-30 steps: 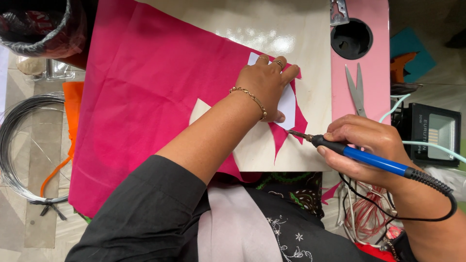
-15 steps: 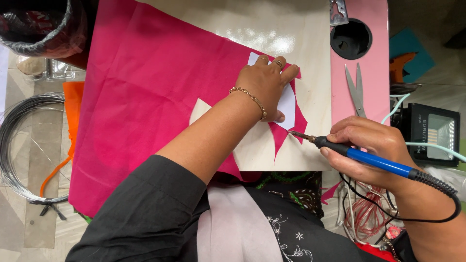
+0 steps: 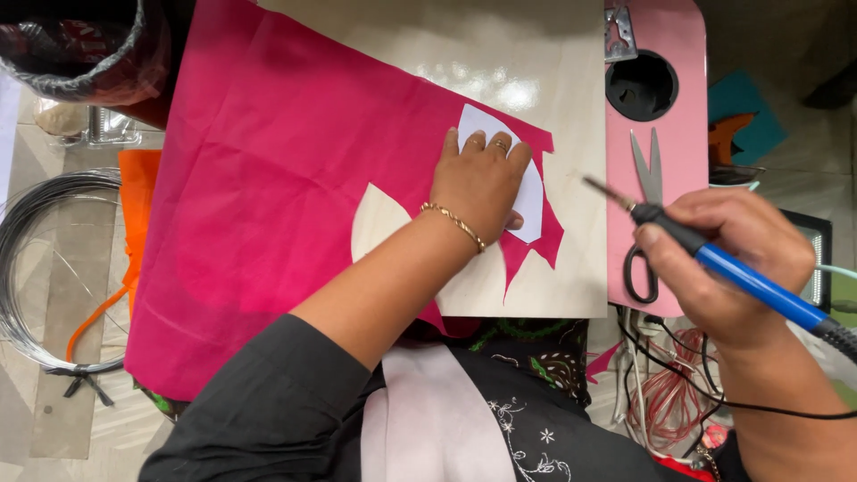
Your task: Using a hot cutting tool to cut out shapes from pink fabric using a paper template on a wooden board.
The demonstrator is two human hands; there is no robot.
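Two hands: left (image 3: 482, 183) flat on one white template (image 3: 527, 192), right (image 3: 728, 259) gripping one blue-handled soldering iron (image 3: 714, 259).

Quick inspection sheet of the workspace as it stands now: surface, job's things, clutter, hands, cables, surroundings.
Surface: pale wooden board, glossy, with a pink panel beside it that has a round hole.
Job's things: pink fabric spread over the board, curved pieces cut out; white paper template lying on it.
Clutter: scissors on the pink panel; coil of grey wire; orange strip.
Hands: left hand pressed flat on the template; right hand gripping a blue-handled soldering iron, tip raised off the fabric.
Cables: black cord from the iron; red and white wires bundled below the board.
Surroundings: plastic-lined bin at top left; tiled floor.
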